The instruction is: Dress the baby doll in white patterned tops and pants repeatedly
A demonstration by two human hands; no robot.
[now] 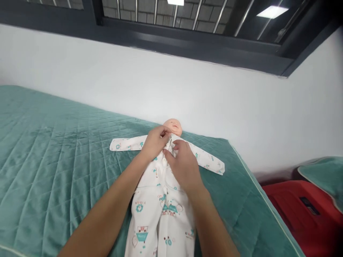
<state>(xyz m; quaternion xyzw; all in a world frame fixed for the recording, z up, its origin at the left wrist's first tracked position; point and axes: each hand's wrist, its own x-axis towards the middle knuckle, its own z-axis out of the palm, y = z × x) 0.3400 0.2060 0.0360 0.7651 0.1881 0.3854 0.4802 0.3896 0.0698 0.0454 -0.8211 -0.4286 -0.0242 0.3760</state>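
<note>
A baby doll (173, 125) lies on its back, dressed in a white printed baby shirt (210, 160) with both sleeves spread out sideways. White printed baby pants (150, 210) cover the legs, and the shirt's hem meets their waist. At the collar just below the doll's chin, my left hand (156, 142) is closed in a pinch on the shirt's edge. My right hand (184, 162) is bent over the chest, its thumb and fingertips closed on the shirt's front opening. Whatever lies right between the fingertips is partly hidden.
A green quilted cover (66, 150) lies under the doll, its piped edge running down on the right. Behind the head rises a white wall (160, 85) below a dark window frame (187, 41). A red case (297, 210) stands at the lower right beside another green cloth (324, 171).
</note>
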